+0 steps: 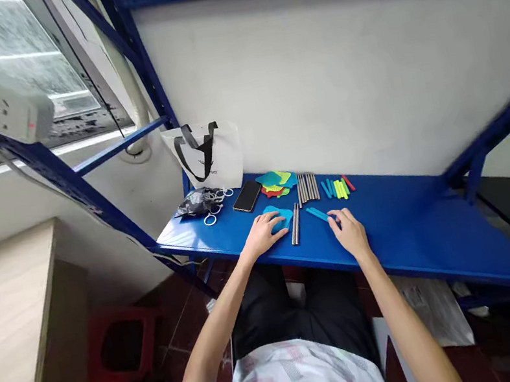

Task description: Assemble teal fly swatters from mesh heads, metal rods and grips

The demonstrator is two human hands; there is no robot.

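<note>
My left hand [261,236] lies on a light-blue flat piece [281,214] with its fingers stretched out. Just right of that piece, a couple of grey metal-looking rods [295,225] lie side by side. Thumb and forefinger of my right hand [350,231] close around the near end of slim blue sticks [317,213], which lie at a slant on the blue table. Behind them are a row of grey rods [306,188], short dark-blue sticks [328,188], yellow sticks [341,189] and one red stick [348,182].
The blue table [417,215] stands against a white wall. Toward its left end are a phone [247,197], a pile of coloured flat pieces [278,181], white rings [210,218], a black plastic bag [198,201] and a white tote bag [223,154]. Blue metal posts frame both sides.
</note>
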